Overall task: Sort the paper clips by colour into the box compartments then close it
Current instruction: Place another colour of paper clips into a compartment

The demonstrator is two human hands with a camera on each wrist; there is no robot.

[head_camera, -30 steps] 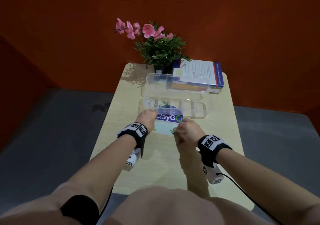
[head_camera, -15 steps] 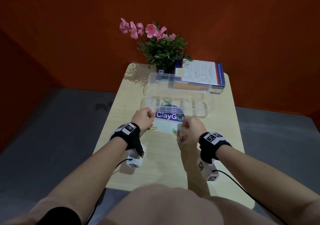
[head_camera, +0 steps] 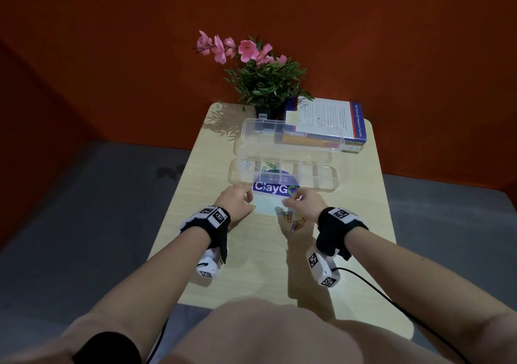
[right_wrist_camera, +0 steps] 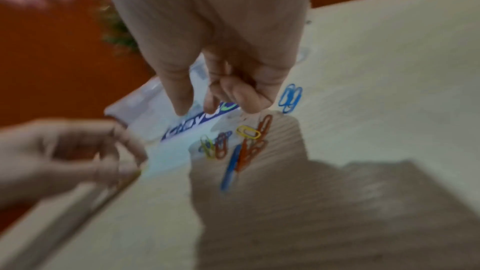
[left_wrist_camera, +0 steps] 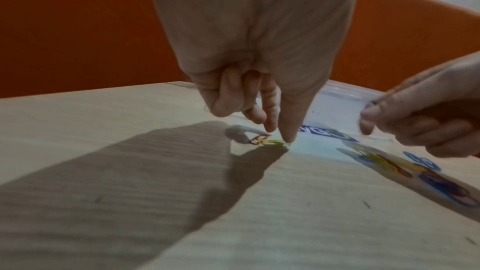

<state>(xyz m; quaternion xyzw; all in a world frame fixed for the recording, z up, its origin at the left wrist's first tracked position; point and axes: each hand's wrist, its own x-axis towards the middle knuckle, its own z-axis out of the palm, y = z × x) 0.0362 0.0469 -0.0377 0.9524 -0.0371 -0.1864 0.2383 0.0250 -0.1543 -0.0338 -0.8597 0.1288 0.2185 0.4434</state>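
Observation:
The clear compartment box [head_camera: 327, 180] lies open at mid-table with its lid [head_camera: 291, 134] raised behind it. White clips [head_camera: 246, 165] sit in its leftmost compartment and green clips [head_camera: 270, 165] in the one beside it. My left hand [head_camera: 237, 201] rests fingertips-down on the table, with thumb and forefinger pinching a yellow clip [left_wrist_camera: 275, 142] next to a red clip [left_wrist_camera: 257, 139]. My right hand [head_camera: 303, 202] hovers just beyond a pile of mixed clips [head_camera: 292, 219] [right_wrist_camera: 244, 142], fingers curled. Blur hides whether anything is between its fingertips [right_wrist_camera: 182, 107]. Two blue clips [right_wrist_camera: 291, 97] lie apart.
A blue "ClayGo" sticker [head_camera: 275, 188] is on the tabletop between the box and my hands. A potted plant with pink flowers [head_camera: 263, 84] and a stack of books [head_camera: 324, 126] stand at the far edge, behind the lid. The table [head_camera: 251, 265] is narrow; grey floor lies either side.
My left hand drew back from the box's front edge to the clips on the table. My right hand lifted off the pile and moved slightly forward, uncovering the coloured clips.

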